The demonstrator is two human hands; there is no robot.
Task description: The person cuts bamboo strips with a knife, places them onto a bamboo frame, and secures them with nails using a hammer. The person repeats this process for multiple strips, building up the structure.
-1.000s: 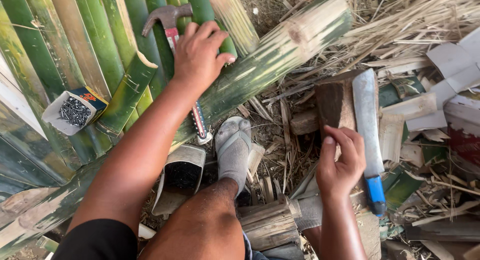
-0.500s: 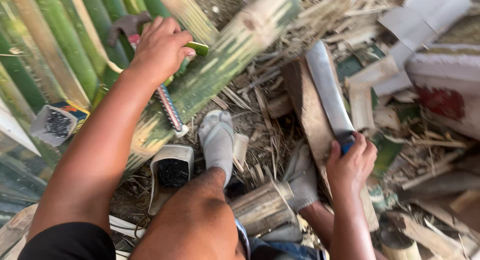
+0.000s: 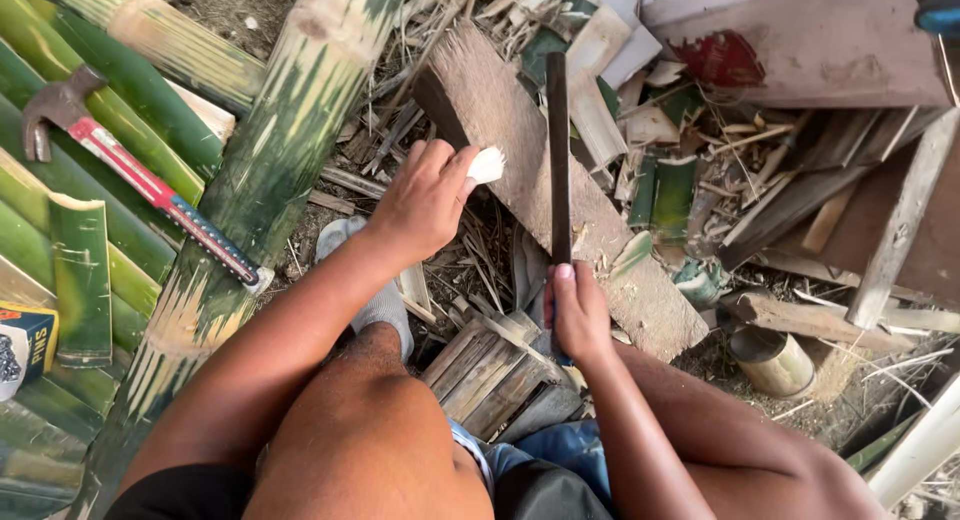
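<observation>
Head view, looking down past the knees.

Pinches a short pale bamboo piece [image 3: 487, 165] in the left hand [image 3: 425, 200], fingers curled tight round it, only its frayed white end showing. Holds it against the upper part of the worn wooden chopping plank [image 3: 640, 290], just left of the blade.

Grips the handle of a machete [image 3: 557, 150] in the right hand [image 3: 577, 315], fist closed, thumb laid along the top. Keeps the blade edge-on to the camera, running up across the plank, close beside the bamboo piece; cannot tell whether touching it or clear of it.

Judging progress: looks like the middle of splitting or trimming. Plenty cut already, going by the green and pale offcuts [image 3: 672, 195] strewn right of the plank and the split bamboo slats [image 3: 80, 270] lying at the left. No finished cut visible in the piece in hand; most of it hidden in the fist.

Elsewhere: a claw hammer [image 3: 150, 190] with a red handle resting untouched across a thick green bamboo pole [image 3: 290, 130], well apart from both hands. A small box [image 3: 25, 345] at the left edge, and a tin can [image 3: 770, 360] on the ground right of the plank.
</observation>
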